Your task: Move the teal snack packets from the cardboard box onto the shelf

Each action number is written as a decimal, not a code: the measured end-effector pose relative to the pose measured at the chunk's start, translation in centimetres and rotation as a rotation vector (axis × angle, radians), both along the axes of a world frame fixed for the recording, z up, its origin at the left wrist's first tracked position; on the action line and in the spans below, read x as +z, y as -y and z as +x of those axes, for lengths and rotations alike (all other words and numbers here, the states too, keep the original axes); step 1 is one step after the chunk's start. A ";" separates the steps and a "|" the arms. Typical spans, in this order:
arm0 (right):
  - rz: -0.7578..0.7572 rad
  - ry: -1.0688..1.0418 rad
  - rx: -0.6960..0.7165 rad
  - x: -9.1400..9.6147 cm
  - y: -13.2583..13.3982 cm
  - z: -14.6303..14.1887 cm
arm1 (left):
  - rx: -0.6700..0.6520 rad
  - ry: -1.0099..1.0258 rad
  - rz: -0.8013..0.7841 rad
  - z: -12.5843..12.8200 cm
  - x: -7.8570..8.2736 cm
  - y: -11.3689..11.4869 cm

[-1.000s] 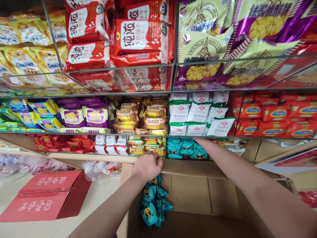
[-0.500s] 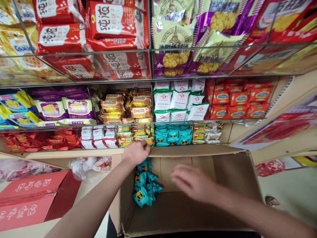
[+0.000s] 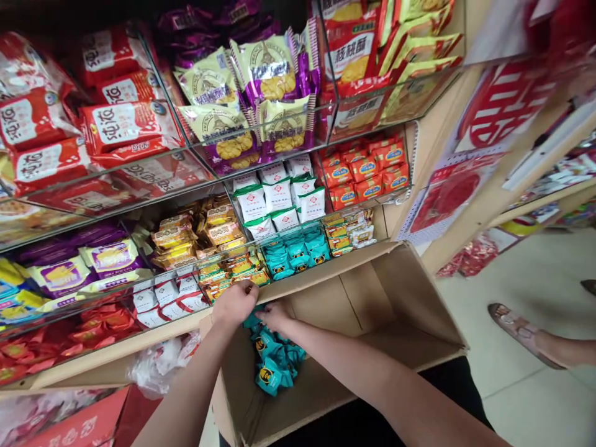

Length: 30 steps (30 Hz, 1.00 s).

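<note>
My left hand (image 3: 234, 303) is curled closed on the upper rim of a brown cardboard box (image 3: 410, 298); what its fingers grip, beyond the box edge and the teal packets under it, I cannot make out. My right hand (image 3: 274, 315) reaches into the same box corner, fingers closed on the pile of teal snack packets (image 3: 272, 363) lying against the box wall. More teal packets (image 3: 298, 251) fill a glass shelf bin just above the box.
Glass-fronted shelves hold red, purple, yellow, white and orange snack packs. A red carton (image 3: 79, 428) and a clear plastic bag (image 3: 158, 366) lie at lower left. Another person's sandalled foot (image 3: 516, 329) stands on the tiled floor at right.
My right hand came out of the shelf bin, crossed the box and now grips the teal packets beside my left hand. The view swung right, revealing the aisle floor and a foot.
</note>
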State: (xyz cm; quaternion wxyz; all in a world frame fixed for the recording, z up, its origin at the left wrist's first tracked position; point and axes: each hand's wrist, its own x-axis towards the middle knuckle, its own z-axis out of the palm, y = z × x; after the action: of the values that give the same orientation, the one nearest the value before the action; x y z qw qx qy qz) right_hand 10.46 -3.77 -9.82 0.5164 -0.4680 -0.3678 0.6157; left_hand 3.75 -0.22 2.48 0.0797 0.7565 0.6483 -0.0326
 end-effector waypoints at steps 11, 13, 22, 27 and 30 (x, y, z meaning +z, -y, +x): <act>0.177 0.106 0.177 5.5 11.5 11.9 | -0.064 1.000 0.167 1.1 -2.4 10.4; 0.180 0.076 0.075 6.5 12.5 12.9 | 0.005 1.119 -0.014 2.8 -3.2 12.8; 0.220 0.553 -0.349 7.3 13.4 12.2 | 0.336 1.278 0.022 7.1 -4.4 14.0; 0.250 0.692 -0.339 6.9 13.3 12.9 | 0.256 1.158 0.119 6.4 -4.8 13.8; 0.225 0.638 -0.341 7.1 13.0 13.0 | 0.241 1.139 0.118 6.3 -4.8 13.7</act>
State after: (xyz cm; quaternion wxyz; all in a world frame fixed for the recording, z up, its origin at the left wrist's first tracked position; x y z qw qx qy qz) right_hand 23.51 -16.78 -2.68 0.5191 -0.6310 -0.4922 0.3001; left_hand 10.07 -13.91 -2.29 0.3763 0.5791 0.5854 0.4246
